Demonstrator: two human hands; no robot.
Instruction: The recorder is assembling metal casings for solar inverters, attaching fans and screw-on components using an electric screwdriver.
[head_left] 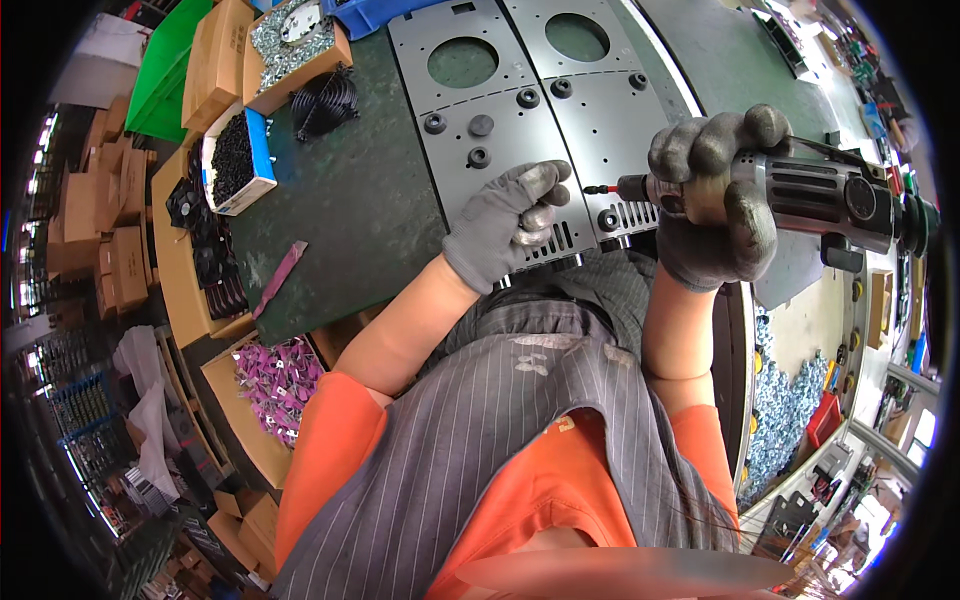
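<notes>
Two grey sheet-metal panels (pixel 450 180) lie side by side, each with a large round hole at its far end. Several black round feet (pixel 528 98) sit on them, and more stick out along the near edge. My left hand (pixel 498 222), in a grey glove, is over the near part of the left panel. Its fingers are pinched together; anything between them is hidden. Gripped in my gloved right hand (pixel 712 205) is a power screwdriver (pixel 815 195), held level above the right panel. Its red-banded bit (pixel 603 189) points left, toward my left fingertips, without touching them.
On the dark green table (pixel 350 210), left of the panels, are a black fan guard (pixel 325 103), a box of black screws (pixel 236 165), a carton of silvery hardware (pixel 290 55) and a pink strip (pixel 281 278). A carton of pink-purple parts (pixel 278 388) stands below the table's left edge.
</notes>
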